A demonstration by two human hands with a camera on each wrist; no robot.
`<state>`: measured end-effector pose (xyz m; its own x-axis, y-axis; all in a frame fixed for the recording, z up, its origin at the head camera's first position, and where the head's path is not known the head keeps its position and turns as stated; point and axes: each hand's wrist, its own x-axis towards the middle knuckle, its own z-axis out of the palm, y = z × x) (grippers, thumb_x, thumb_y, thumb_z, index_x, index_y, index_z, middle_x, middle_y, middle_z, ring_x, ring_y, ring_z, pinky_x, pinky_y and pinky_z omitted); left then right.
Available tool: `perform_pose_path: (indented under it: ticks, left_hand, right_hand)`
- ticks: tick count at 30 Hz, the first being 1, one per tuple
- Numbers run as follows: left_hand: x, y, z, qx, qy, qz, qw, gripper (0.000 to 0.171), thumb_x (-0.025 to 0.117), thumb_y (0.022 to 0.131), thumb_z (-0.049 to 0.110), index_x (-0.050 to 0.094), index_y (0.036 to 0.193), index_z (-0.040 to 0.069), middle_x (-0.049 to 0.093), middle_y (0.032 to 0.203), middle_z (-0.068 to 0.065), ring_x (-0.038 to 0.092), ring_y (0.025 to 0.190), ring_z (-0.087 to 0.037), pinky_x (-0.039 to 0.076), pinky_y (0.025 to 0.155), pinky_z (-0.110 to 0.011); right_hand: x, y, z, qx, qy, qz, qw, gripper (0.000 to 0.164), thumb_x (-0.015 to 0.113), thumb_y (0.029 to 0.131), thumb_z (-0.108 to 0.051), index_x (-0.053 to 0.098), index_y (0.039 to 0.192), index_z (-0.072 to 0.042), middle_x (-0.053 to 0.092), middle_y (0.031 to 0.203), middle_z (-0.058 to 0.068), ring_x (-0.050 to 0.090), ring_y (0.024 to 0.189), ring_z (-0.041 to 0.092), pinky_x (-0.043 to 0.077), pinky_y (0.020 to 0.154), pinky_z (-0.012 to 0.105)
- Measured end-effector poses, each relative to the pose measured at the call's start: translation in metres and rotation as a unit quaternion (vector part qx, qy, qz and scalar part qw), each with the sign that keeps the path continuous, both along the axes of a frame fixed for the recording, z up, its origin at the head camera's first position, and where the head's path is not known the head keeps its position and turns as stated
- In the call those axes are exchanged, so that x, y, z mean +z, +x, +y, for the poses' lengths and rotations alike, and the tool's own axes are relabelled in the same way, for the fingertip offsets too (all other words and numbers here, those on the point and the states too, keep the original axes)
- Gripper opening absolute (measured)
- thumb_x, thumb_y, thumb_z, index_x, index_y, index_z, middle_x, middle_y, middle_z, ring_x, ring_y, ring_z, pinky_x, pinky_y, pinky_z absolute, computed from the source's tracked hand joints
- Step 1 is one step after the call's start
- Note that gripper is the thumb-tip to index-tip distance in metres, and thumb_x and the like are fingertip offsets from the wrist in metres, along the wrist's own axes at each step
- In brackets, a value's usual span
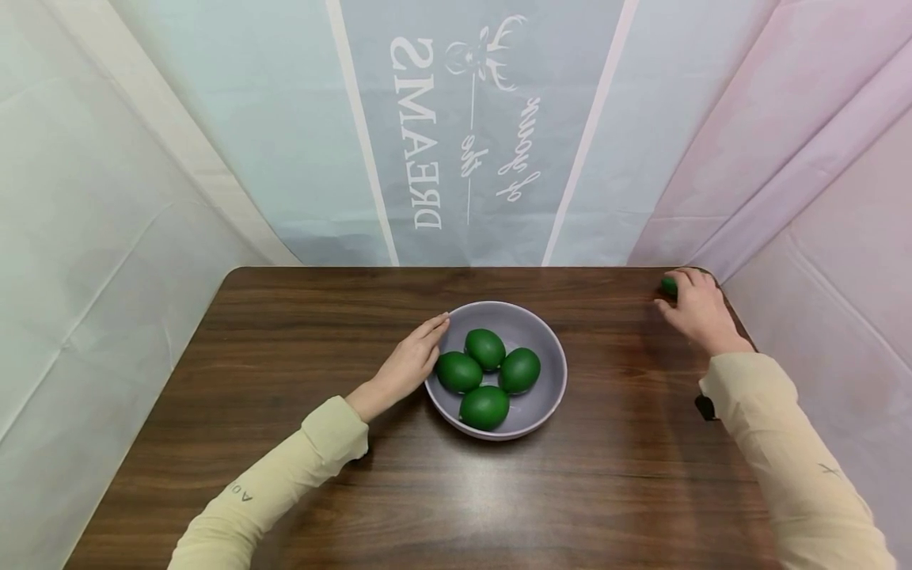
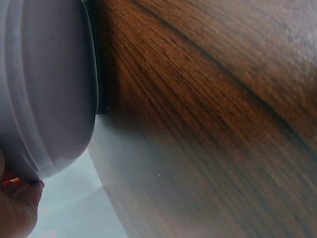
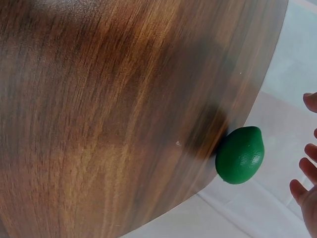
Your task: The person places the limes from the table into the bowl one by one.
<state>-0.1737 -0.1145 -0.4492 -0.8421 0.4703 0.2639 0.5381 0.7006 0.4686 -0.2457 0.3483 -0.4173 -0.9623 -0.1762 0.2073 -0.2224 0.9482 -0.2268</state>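
Observation:
A round grey-purple bowl (image 1: 545, 396) stands at mid-table with several green limes (image 1: 485, 408) inside. My left hand (image 1: 413, 360) rests against the bowl's left side, fingers fairly straight along the rim; its fingertips (image 2: 29, 193) touch the bowl's wall in the left wrist view. At the far right corner, my right hand (image 1: 701, 309) hovers over a lone lime (image 3: 240, 155), partly covering it in the head view. The right wrist view shows that hand's fingers (image 3: 308, 171) spread and apart from the lime, which lies on the table near its edge.
The dark wood-grain table (image 1: 285, 332) has rounded far corners. A printed cloth (image 1: 470, 237) hangs right behind its far edge, and pale cloth walls stand at both sides. A small black object (image 1: 704, 408) shows at the right sleeve cuff.

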Motion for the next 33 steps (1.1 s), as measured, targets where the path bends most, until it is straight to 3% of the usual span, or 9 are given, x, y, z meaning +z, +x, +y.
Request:
perform_pose_path:
  ticks: [33]
  left_hand:
    - [0.001,0.0,-0.001,-0.005,0.003,-0.001,1.0,0.044,0.048,0.091,0.0,0.041,0.134,-0.004,0.037,0.141,-0.012,0.039,0.127,-0.022,0.04,0.098,-0.035]
  right_hand:
    - [-0.01,-0.031,0.018,-0.064,-0.032,-0.022,0.997,0.053,0.055,0.087,-0.013,0.034,0.128,0.014,0.029,0.125,0.037,0.023,0.114,0.054,0.025,0.086,0.065]
